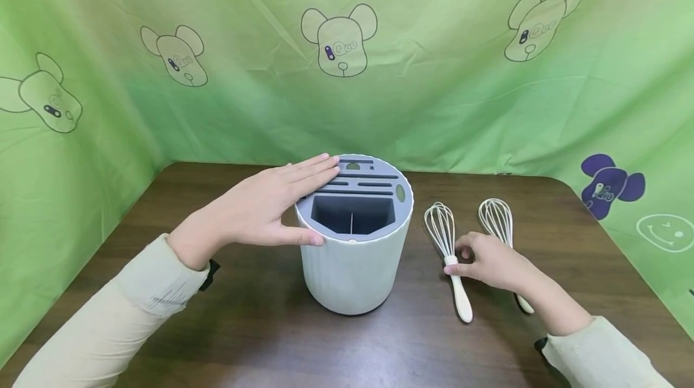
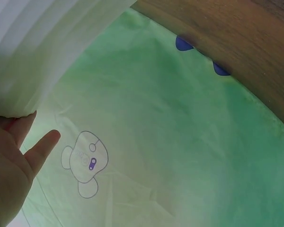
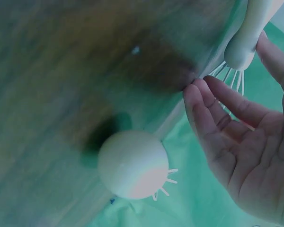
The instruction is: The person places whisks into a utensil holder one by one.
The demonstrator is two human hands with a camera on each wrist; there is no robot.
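Observation:
A round white utensil holder [image 1: 352,279] with a grey slotted top stands mid-table. My left hand [image 1: 265,201] rests on its rim, fingers stretched over the top's left edge and thumb along the near side; in the left wrist view the holder's ribbed wall hides part of that hand. To the right lies a white whisk [image 1: 462,300], wires pointing away. My right hand [image 1: 493,261] is at its neck, thumb against the handle and fingers spread on the other side, a gap showing in the right wrist view. Under that hand's wrist lies a second whisk [image 1: 496,219], its handle partly covered.
The brown wooden table [image 1: 244,328] has rounded far corners. Behind it and along both sides hangs a green cloth [image 1: 244,117] printed with bear heads. The holder's top has a large divided opening [image 1: 336,210] at the front and narrow slots behind.

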